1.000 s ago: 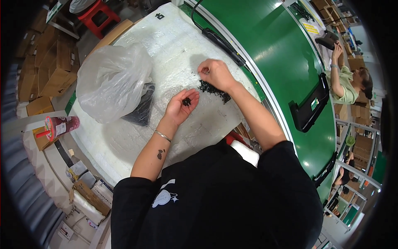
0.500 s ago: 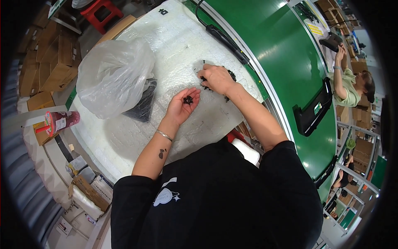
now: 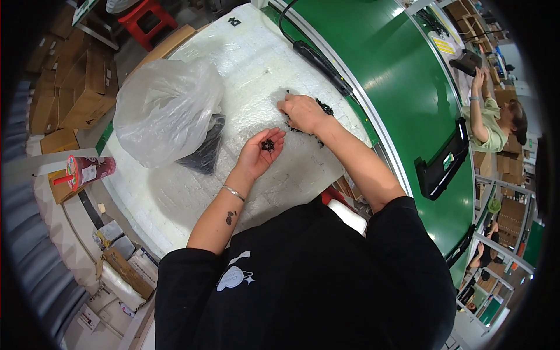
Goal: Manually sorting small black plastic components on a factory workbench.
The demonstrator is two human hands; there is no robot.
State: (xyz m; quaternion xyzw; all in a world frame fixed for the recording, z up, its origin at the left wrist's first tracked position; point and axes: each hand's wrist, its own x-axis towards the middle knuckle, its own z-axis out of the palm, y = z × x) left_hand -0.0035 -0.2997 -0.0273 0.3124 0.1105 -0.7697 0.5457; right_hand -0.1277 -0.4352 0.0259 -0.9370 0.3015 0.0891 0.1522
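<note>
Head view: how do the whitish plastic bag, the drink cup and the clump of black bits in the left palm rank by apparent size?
1. Whitish plastic bag
2. Drink cup
3. Clump of black bits in the left palm

I could make out no wording: the white label (image 3: 88, 173) on the red cup (image 3: 106, 167) was too small to read, as were the pale print (image 3: 231, 280) on my black shirt (image 3: 338, 274) and the yellow label (image 3: 444, 46) beyond the green surface (image 3: 382, 49).
</note>
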